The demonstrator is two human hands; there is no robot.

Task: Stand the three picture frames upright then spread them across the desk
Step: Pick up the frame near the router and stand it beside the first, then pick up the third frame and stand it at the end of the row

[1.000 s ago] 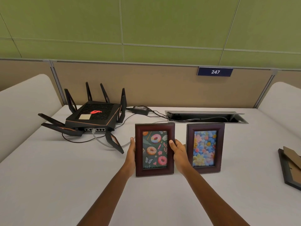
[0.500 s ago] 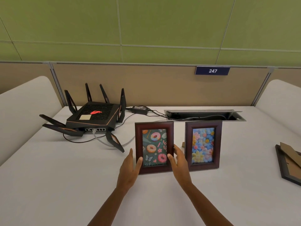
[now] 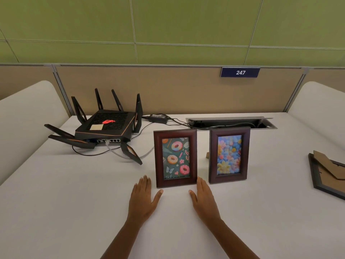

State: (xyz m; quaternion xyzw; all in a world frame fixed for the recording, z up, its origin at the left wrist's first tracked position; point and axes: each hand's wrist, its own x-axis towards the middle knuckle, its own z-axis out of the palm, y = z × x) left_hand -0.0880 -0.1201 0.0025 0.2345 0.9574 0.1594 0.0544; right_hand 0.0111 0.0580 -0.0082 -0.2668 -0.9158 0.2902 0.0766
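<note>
Two dark wooden picture frames stand upright side by side at the middle of the white desk (image 3: 74, 212). The donut frame (image 3: 175, 158) is on the left and the flower frame (image 3: 229, 155) on the right. A third frame (image 3: 325, 181) lies face down at the right edge, its cardboard back and stand showing. My left hand (image 3: 142, 200) and my right hand (image 3: 204, 200) are flat and open just in front of the donut frame, one at each lower corner, apart from it and holding nothing.
A black router (image 3: 106, 128) with several antennas sits at the back left, cables trailing around it. A power adapter (image 3: 158, 118) and an open cable tray (image 3: 231, 123) lie along the back. White padded dividers (image 3: 28, 116) border both sides.
Both hands have let go of the donut frame and drawn back toward me, now flat above the desk. The donut frame stays standing on its own.
</note>
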